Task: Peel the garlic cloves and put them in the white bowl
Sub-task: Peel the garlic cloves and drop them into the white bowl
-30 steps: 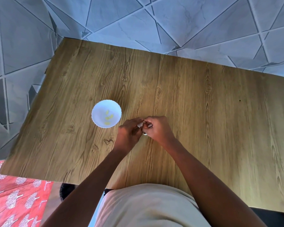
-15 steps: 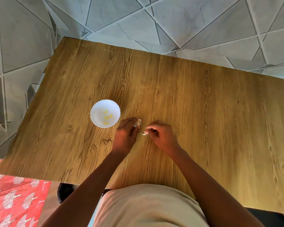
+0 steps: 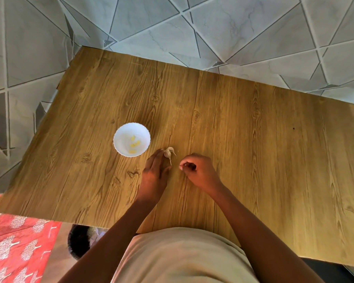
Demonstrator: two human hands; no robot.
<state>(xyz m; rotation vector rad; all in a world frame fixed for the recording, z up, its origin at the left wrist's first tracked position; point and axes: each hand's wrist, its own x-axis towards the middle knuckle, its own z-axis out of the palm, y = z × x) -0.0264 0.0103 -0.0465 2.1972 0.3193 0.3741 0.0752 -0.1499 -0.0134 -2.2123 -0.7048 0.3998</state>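
Note:
A white bowl (image 3: 121, 148) stands on the wooden table (image 3: 253, 150), left of my hands, with several peeled yellow cloves (image 3: 134, 144) inside. A small pale garlic piece with papery skin and a thin stem (image 3: 168, 152) lies on the table just right of the bowl. My left hand (image 3: 154, 172) rests flat with straight fingers, its fingertips touching that garlic. My right hand (image 3: 199, 171) is a little to the right, its fingers curled, pinching a tiny white bit of garlic (image 3: 180, 166) at its fingertips. Whether the bit is clove or skin I cannot tell.
The table's left edge and far edge border a grey tiled floor (image 3: 172, 27). A red patterned cloth (image 3: 14, 242) lies on the floor at the lower left, and a dark round object (image 3: 78, 242) sits under the table's near edge.
My hands have parted. The left hand has laid the garlic on the table and straightened its fingers. The right hand has drawn away to the right with a small white bit.

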